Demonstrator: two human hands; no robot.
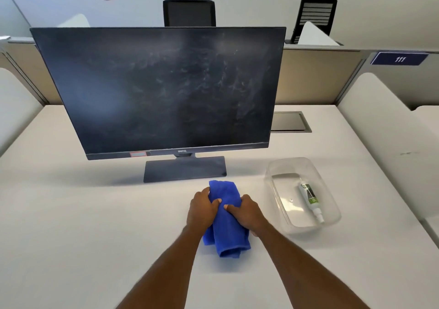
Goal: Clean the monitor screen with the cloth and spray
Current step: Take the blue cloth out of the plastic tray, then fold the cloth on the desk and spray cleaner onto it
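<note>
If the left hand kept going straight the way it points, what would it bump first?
Most likely the monitor's stand base, right past the blue cloth that the left hand grips. Nothing else seems to lie between, though depth is unclear.

The monitor (156, 90) is showing the brand BenQ at the middle of its lower bezel. A blue sign (400, 59) on the far right partition (403, 78) is displaying 111.

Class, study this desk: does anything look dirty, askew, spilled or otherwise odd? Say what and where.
The monitor screen is smeared: pale streaks and swirls cover its middle and right half. The spray bottle lies on its side in the clear tub, not upright. No spill shows.
</note>
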